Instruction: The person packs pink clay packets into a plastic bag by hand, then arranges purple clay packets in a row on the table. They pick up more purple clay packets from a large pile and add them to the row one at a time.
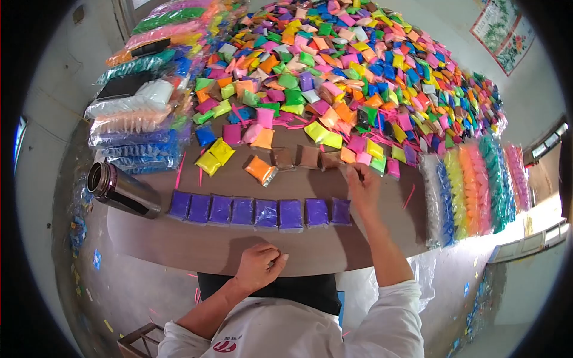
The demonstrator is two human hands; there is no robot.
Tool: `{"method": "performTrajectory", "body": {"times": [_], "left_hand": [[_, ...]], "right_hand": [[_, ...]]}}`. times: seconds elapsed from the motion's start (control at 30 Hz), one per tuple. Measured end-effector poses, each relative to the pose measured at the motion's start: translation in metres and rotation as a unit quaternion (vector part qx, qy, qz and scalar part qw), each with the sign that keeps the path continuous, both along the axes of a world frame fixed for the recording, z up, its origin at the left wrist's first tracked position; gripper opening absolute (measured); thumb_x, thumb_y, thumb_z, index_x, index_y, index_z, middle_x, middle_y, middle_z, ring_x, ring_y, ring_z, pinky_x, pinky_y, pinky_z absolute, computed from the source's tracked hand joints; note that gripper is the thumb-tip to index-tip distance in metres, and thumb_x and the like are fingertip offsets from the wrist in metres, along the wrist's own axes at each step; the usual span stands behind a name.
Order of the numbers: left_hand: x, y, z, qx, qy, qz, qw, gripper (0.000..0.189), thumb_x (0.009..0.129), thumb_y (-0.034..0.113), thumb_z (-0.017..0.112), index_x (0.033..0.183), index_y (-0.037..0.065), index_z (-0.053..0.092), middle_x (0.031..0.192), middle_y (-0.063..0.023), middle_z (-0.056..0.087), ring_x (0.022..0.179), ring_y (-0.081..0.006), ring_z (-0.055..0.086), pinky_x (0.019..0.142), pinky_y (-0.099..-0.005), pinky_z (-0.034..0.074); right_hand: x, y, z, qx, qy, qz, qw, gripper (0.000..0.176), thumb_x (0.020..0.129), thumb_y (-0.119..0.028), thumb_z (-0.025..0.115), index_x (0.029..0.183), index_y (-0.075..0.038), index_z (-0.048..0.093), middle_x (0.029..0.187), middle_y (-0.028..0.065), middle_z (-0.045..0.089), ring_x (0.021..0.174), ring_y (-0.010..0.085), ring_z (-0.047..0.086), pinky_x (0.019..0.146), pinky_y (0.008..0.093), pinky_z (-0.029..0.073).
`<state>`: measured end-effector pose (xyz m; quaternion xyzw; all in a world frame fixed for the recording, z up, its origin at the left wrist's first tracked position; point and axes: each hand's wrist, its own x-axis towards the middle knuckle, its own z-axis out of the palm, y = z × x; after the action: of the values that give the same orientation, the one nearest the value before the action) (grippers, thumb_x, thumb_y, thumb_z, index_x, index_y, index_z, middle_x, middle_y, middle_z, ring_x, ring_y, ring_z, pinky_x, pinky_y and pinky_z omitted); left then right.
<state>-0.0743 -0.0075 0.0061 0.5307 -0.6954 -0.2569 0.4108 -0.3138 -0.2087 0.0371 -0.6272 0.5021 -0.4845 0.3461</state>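
A row of several purple clay packets [256, 212] lies along the near part of the brown table [227, 247]. My right hand [362, 186] is stretched forward past the row's right end, fingertips touching a brown packet [330, 160] that lies beside two other brown packets [296, 158]. My left hand [258, 267] rests at the table's near edge, fingers curled in, and nothing shows in it. An orange packet [261, 169] and two yellow packets [215, 156] lie just beyond the purple row.
A huge heap of small multicoloured clay packets [370, 65] covers the far table. Stacked long bags of packets [140, 113] stand at left, more such bags [477, 185] at right. A metal flask [121, 191] lies on its side at the left edge. Pink sticks [179, 171] are scattered about.
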Motion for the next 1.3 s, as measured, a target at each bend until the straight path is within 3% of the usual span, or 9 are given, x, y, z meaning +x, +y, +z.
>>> {"method": "performTrajectory", "body": {"times": [0.33,0.37,0.47,0.73,0.83,0.97,1.13,1.2,1.3], "left_hand": [[0.003,-0.006,0.000,0.012,0.017,-0.004,1.000,0.015,0.084,0.010,0.071,0.073,0.003,0.062,0.069,-0.0103,0.060,0.061,-0.0304,0.060,0.054,-0.0385,0.049],[0.004,-0.005,0.003,0.028,0.027,-0.004,0.999,0.014,0.084,0.008,0.071,0.074,0.003,0.063,0.071,-0.0108,0.061,0.061,-0.0302,0.061,0.054,-0.0375,0.050],[0.006,-0.005,0.009,0.055,0.050,-0.004,0.997,0.012,0.084,0.007,0.071,0.076,0.002,0.065,0.074,-0.0112,0.064,0.061,-0.0298,0.062,0.054,-0.0368,0.051],[0.012,-0.008,0.004,0.032,0.091,-0.022,0.995,0.011,0.084,0.009,0.072,0.078,0.002,0.066,0.080,-0.0117,0.067,0.065,-0.0303,0.064,0.056,-0.0381,0.054],[0.015,-0.010,0.002,0.032,0.099,-0.034,0.994,0.011,0.084,0.009,0.072,0.078,0.002,0.066,0.081,-0.0122,0.067,0.068,-0.0309,0.065,0.058,-0.0383,0.054],[0.019,-0.010,0.006,0.058,0.125,-0.038,0.990,0.012,0.085,0.009,0.072,0.078,0.001,0.066,0.081,-0.0129,0.066,0.068,-0.0312,0.065,0.059,-0.0387,0.054],[0.021,-0.012,0.004,0.065,0.143,-0.046,0.986,0.013,0.085,0.009,0.071,0.078,0.001,0.066,0.081,-0.0123,0.066,0.065,-0.0295,0.064,0.059,-0.0378,0.054],[0.021,-0.011,0.003,0.077,0.151,-0.049,0.984,0.012,0.085,0.010,0.071,0.079,0.001,0.066,0.081,-0.0119,0.066,0.065,-0.0287,0.064,0.058,-0.0373,0.054],[0.021,-0.012,0.005,0.091,0.139,-0.044,0.985,0.018,0.088,0.015,0.069,0.076,0.002,0.064,0.079,-0.0104,0.066,0.068,-0.0297,0.065,0.062,-0.0390,0.055]], "right_hand": [[0.091,-0.147,0.004,-0.171,0.142,0.075,0.972,0.025,0.087,-0.016,0.067,0.106,0.000,0.066,0.080,0.0108,0.067,0.072,0.0209,0.064,0.067,0.0334,0.052],[0.099,-0.154,0.004,-0.194,0.191,0.076,0.959,0.037,0.084,-0.021,0.070,0.115,-0.002,0.063,0.091,0.0143,0.068,0.084,0.0322,0.066,0.077,0.0413,0.053],[0.140,-0.174,-0.002,-0.251,0.286,0.005,0.925,0.048,0.082,-0.027,0.072,0.121,-0.004,0.059,0.104,0.0173,0.067,0.097,0.0390,0.063,0.086,0.0483,0.050],[0.255,-0.204,-0.013,-0.255,0.334,0.013,0.907,0.055,0.086,-0.046,0.065,0.127,-0.010,0.058,0.111,0.0165,0.065,0.105,0.0383,0.062,0.088,0.0491,0.049],[0.295,-0.194,-0.020,-0.382,0.371,-0.008,0.846,0.056,0.088,-0.044,0.065,0.133,-0.011,0.056,0.111,0.0152,0.069,0.102,0.0364,0.066,0.086,0.0458,0.052],[0.315,-0.199,0.003,-0.137,0.245,0.197,0.940,0.032,0.087,-0.023,0.063,0.114,-0.006,0.068,0.097,0.0154,0.073,0.087,0.0331,0.070,0.080,0.0411,0.055],[0.292,-0.249,-0.012,-0.155,0.095,-0.006,0.983,0.027,0.080,-0.004,0.057,0.102,-0.003,0.072,0.097,0.0187,0.072,0.090,0.0306,0.071,0.080,0.0378,0.054],[0.272,-0.284,-0.027,-0.160,0.202,-0.045,0.965,0.032,0.079,-0.001,0.054,0.107,-0.003,0.071,0.099,0.0187,0.072,0.089,0.0285,0.070,0.081,0.0350,0.053],[0.245,-0.344,-0.058,-0.037,0.097,0.089,0.991,0.033,0.074,-0.010,0.060,0.104,-0.002,0.070,0.098,0.0244,0.070,0.097,0.0401,0.067,0.085,0.0453,0.052]]}}
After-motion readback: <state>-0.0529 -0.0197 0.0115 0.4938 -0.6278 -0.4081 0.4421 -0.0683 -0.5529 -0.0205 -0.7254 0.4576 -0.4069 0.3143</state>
